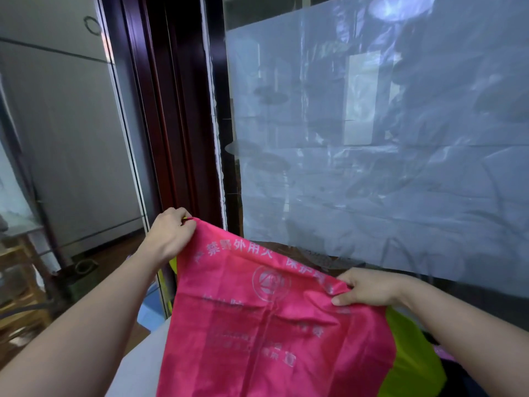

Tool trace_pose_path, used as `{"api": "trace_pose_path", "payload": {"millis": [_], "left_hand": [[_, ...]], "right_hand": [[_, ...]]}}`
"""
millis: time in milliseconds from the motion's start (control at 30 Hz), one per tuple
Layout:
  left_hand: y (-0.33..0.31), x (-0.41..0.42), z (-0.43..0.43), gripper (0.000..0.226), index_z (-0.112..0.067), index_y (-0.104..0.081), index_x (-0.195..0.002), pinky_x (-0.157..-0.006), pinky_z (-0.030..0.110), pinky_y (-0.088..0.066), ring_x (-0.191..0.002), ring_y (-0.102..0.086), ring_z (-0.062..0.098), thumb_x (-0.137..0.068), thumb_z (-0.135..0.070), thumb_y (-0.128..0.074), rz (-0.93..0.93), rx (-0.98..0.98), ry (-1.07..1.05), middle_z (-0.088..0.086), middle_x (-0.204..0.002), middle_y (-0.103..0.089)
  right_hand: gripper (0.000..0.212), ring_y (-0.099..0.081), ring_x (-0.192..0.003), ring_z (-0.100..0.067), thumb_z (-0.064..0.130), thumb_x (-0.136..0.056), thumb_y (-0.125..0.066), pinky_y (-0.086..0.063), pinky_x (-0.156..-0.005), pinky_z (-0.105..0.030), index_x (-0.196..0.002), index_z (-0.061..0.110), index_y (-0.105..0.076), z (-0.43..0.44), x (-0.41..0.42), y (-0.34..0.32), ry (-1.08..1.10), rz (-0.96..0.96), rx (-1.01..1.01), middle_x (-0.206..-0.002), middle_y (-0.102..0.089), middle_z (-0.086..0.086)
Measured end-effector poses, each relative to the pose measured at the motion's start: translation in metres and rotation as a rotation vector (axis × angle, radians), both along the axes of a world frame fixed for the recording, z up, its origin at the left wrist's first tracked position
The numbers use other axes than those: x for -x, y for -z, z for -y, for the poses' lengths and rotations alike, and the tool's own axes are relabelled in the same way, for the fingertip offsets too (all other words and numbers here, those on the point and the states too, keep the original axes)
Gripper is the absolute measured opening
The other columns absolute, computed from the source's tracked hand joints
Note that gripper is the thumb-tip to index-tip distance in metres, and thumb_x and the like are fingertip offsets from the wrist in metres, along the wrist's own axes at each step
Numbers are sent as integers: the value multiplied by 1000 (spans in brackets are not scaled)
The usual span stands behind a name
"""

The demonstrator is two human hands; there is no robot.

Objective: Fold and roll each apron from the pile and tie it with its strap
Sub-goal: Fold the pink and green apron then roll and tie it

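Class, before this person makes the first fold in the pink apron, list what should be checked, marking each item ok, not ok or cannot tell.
1. Left hand grips one top corner of the pink apron: ok.
2. Right hand pinches the opposite top edge: ok.
3. Apron held taut and smooth: not ok; it sags and wrinkles between the hands.
4. Printed side faces the person: ok.
5. Strap located for tying: cannot tell; none plainly visible.
6. Room below to lay it down: cannot tell; the apron hides it, and a yellow-green cloth shows behind its right edge.
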State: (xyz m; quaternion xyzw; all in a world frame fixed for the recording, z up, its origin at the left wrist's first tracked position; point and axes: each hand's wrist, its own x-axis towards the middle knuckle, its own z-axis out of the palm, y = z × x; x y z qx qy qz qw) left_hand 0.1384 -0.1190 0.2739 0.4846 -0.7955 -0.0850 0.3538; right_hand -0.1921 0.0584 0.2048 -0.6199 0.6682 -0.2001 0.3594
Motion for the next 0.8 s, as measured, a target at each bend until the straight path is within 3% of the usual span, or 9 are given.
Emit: {"api": "trace_pose_path", "payload": {"millis": [100,267,433,500,633,733,800], "left_hand": [[1,-1,1,16,-12,-63,-90,-78,28,-31,-89,-50,23,-96,-21,-52,23,57,39,10,-92,-53],[3,-10,1,13,-18,-68,-90,-81,33,-40,-91,-57,21,-94,-24,-58,55,120,78,4,-92,-63],[2,-16,-5,14,-25,-67,-86,-76,33,-45,-86,-60,16,-95,-23,-57,24,103,76,-3,-86,-68],[2,-20,-4,15,-21,-70,-91,-77,33,-45,-89,-61,19,-96,-22,-56,24,112,47,-1,-90,-70],[3,-21,3,16,-18,-72,-96,-79,37,-48,-94,-63,27,-96,-22,-56,26,135,-31,5,-94,-72],[4,-19,6,16,-20,-71,-96,-82,41,-49,-97,-63,33,-95,-24,-56,26,143,-92,7,-96,-72],[4,-17,5,16,-21,-71,-95,-81,41,-49,-98,-63,33,-95,-26,-56,28,147,-110,7,-96,-72]], "right_hand": [[15,-66,-78,-20,22,-80,-75,-55,-76,-36,-83,8,-72,-2,-5,8,18,-33,-17,-89,-72,-12],[21,-57,-58,-2,25,-70,-82,-45,-59,-23,-64,17,-63,2,0,1,92,-279,167,-63,-65,7],[25,-59,-63,-2,40,-80,-72,-46,-66,-24,-72,18,-64,2,10,-24,14,-441,213,-71,-68,5],[29,-62,-67,-1,40,-86,-64,-49,-69,-23,-84,12,-70,-6,6,-38,-1,-328,175,-78,-71,4],[32,-67,-60,-9,34,-93,-52,-53,-58,-22,-84,10,-71,-16,-4,-50,66,255,-19,-77,-73,-5],[26,-67,-59,-12,27,-90,-54,-54,-58,-23,-84,7,-70,-15,-5,-48,59,378,-61,-77,-72,-9],[19,-66,-58,-11,18,-90,-57,-53,-59,-23,-80,8,-70,-13,-5,-48,61,338,-33,-74,-72,-6]]}}
